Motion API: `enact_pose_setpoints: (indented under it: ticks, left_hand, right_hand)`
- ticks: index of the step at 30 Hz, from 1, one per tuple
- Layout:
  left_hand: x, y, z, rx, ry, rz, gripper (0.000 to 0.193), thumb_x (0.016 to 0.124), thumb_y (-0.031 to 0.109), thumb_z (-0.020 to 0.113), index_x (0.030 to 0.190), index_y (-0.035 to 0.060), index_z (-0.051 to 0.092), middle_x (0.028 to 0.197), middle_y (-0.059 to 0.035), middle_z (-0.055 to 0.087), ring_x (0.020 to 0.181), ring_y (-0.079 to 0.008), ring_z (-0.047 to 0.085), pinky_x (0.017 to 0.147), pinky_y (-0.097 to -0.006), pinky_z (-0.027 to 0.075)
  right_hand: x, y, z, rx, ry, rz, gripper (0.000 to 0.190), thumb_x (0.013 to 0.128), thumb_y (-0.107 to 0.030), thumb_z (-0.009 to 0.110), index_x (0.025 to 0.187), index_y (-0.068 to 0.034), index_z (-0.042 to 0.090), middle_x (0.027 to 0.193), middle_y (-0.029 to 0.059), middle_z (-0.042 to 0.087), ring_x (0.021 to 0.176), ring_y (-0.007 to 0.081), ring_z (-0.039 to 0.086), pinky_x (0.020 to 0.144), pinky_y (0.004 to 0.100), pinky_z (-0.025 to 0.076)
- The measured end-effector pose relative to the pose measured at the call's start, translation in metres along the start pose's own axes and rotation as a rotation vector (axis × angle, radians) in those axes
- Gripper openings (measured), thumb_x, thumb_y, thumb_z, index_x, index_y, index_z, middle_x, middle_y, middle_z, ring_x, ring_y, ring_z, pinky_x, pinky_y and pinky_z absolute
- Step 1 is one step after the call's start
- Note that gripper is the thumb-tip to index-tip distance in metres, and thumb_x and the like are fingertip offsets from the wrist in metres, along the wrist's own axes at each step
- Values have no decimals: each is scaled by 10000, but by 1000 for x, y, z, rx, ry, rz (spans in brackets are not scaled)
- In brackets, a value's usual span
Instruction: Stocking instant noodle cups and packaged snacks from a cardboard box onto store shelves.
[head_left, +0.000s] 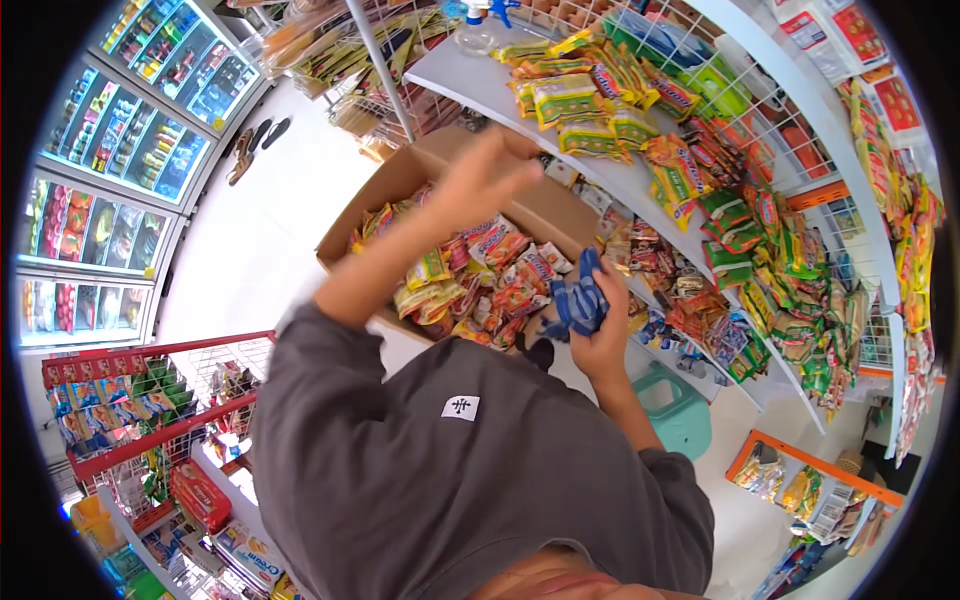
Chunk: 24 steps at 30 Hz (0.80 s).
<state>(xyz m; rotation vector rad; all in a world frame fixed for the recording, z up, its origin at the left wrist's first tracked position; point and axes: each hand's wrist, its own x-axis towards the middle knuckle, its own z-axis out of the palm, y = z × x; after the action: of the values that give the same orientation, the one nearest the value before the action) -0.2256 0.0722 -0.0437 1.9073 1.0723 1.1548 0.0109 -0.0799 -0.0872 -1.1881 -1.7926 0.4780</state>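
Observation:
My left hand (491, 176), blurred, is raised above the far side of an open cardboard box (551, 217), near the edge of a light grey shelf (465, 82). Its fingers look apart, and nothing is seen in them. The box holds a heap of noodle packets (495, 244) in orange, red, white and yellow-green wrappers. My right hand (606, 326), at the box's right end, grips a bunched blue striped cloth (581, 296). On the upper shelf lie yellow-green noodle packets (566, 101), with red and green packets (727, 225) farther right.
A lower shelf beside the box holds small sachets (652, 247). A teal plastic stool (679, 412) stands at right. A spray bottle (475, 34) is on the upper shelf. Glass-door fridges (127, 142) and sandals (240, 154) are at left; a red-edged snack rack (165, 352) is lower left.

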Motion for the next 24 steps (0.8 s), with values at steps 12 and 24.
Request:
enact_pose_setpoints:
  ticks: [12, 24]
  left_hand:
    - [-196, -110, 29, -1125, -377, -882, 656, 960, 573, 469, 1281, 3, 516, 1207, -117, 636, 1093, -244, 616, 975, -441, 464]
    - [-231, -421, 55, 528, -421, -494, 234, 945, 250, 565, 1018, 28, 551, 765, -139, 626, 631, -302, 581, 599, -462, 493]
  right_hand:
    - [-5, 11, 102, -137, -641, 179, 758, 757, -191, 759, 1431, -168, 413, 1464, 108, 432, 1267, 365, 484, 1022, 444, 429]
    - [-48, -13, 115, -94, -755, 589, 717, 750, -195, 728, 1415, -198, 459, 1391, 93, 526, 1201, 334, 558, 950, 415, 483]
